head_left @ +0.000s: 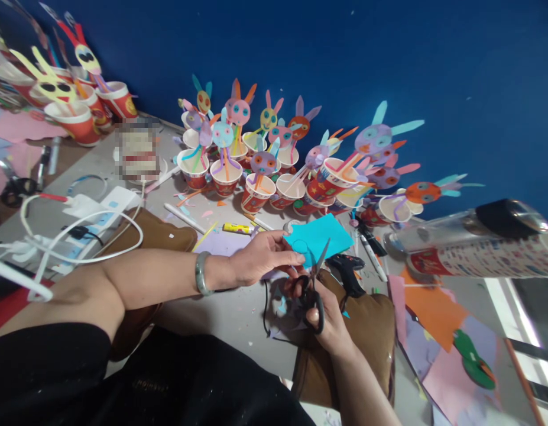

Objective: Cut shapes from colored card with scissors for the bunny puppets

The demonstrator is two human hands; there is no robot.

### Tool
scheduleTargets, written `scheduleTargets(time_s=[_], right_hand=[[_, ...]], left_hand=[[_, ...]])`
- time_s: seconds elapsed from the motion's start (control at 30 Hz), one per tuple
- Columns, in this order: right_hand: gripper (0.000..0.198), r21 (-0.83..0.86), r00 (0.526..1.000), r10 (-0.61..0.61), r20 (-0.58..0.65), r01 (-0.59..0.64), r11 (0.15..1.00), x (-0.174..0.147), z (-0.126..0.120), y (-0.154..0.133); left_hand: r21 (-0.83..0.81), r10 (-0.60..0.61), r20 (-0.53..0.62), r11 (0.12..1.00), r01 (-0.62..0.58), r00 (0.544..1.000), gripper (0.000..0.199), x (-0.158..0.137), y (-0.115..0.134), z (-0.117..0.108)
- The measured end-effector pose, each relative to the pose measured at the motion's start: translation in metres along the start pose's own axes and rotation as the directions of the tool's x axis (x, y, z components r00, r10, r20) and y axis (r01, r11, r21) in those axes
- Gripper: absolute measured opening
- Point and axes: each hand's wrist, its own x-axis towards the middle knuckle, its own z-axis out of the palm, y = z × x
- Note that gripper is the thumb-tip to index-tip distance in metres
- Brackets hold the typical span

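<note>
From where I stand, the table is crowded: beyond the hands, paper cups (226,178) stand bunched against a blue wall (327,47), with long-eared paper faces (223,135) poking out of them. A glue gun (353,278) lies right beside the scissors (320,264) — close on the right-hand side — with a white marker (373,258) past it. A yellow glue stick (237,228) lies near the left hand (262,257). White cables (85,260) loop over a power strip (96,222) by the left forearm, while a clear bottle (437,232) and coloured paper sheets (433,310) fill the right side.

The turquoise sheet (327,234) is held up in front of the nearest cups — flat, bright, angular, with a rounded outline drawn near its lower left corner. The left fingers pinch that corner; the right hand (329,322) has its fingers through the black handles, blades at the sheet's lower edge. Whether they are biting into it, I can't tell.

I count one turquoise sheet, one pair of scissors, one glue gun, one yellow glue stick and well over ten cups, many overlapping.
</note>
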Motion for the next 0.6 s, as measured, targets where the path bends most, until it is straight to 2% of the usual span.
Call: scheduleTargets(time_s=[0.6], right_hand=[[0.057, 0.012, 1.0, 0.017, 0.009, -0.018, 1.0, -0.0011, -0.0015, 0.0043]], left_hand=[[-0.011, -0.017, -0.008, 1.0, 0.017, 1.0, 0.037, -0.0011, 0.004, 0.0036]])
